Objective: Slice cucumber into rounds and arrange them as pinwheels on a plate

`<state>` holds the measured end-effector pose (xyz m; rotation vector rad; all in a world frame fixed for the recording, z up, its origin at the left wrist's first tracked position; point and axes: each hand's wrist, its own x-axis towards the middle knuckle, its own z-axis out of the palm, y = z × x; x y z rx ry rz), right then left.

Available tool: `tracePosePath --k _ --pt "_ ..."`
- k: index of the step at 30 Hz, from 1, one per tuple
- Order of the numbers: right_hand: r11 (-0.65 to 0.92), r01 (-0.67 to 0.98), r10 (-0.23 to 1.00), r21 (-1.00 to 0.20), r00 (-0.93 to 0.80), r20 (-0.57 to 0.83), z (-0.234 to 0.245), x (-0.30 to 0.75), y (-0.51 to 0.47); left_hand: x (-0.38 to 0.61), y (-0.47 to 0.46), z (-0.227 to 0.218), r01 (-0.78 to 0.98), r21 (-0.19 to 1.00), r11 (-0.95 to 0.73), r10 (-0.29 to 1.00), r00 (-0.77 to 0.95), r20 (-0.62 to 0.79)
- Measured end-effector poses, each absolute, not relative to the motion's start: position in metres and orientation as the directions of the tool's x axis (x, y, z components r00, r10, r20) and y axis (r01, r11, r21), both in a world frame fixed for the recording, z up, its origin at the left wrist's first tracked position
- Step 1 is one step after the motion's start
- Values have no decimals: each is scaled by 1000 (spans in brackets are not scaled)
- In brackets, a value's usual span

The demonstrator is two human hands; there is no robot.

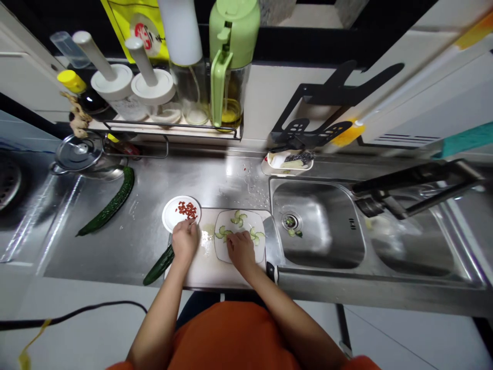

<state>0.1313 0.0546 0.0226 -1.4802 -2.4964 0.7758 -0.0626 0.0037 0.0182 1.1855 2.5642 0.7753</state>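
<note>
Whole cucumber lies on the steel table, well left of the work. A cut cucumber piece sits just beside the left hand. Its fingers curl at the rim of a small round dish of red bits; grip cannot be told. The white plate on the cutting board bears thin green cucumber slices fanned into pinwheels. The right hand rests on it, fingers bent, hold unclear. The sink lies right
</note>
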Motion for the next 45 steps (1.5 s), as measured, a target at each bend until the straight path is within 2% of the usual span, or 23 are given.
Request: tracePosePath --k 5,15,20,27,31,34,40,45 --pt "390 764 845 -514 -519 -129 22 131 51 -75 4 11 644 448 620 725 -688 -14" --pt "399 763 846 -509 -520 -117 22 132 49 -78 11 8 672 430 603 753 -657 -30" --pt "395 768 844 -504 -520 -130 24 132 49 -79 9 12 658 473 585 754 -657 -19" --pt "390 762 851 -517 -512 -113 21 132 50 -74 3 25 437 655 617 676 -720 -156" --pt "365 756 869 -543 -486 -92 19 134 52 -52 2 26 325 775 543 722 -652 -232" --pt "315 729 884 -608 -458 -91 20 134 56 -29 4 26 189 832 522 747 -571 -339" --pt "186 597 925 -780 -374 -66 24 132 61 -4 10 28 -101 824 558 720 -435 -541" --pt "167 576 932 -801 -356 -62 27 129 60 -3 11 23 -138 810 570 713 -408 -570"
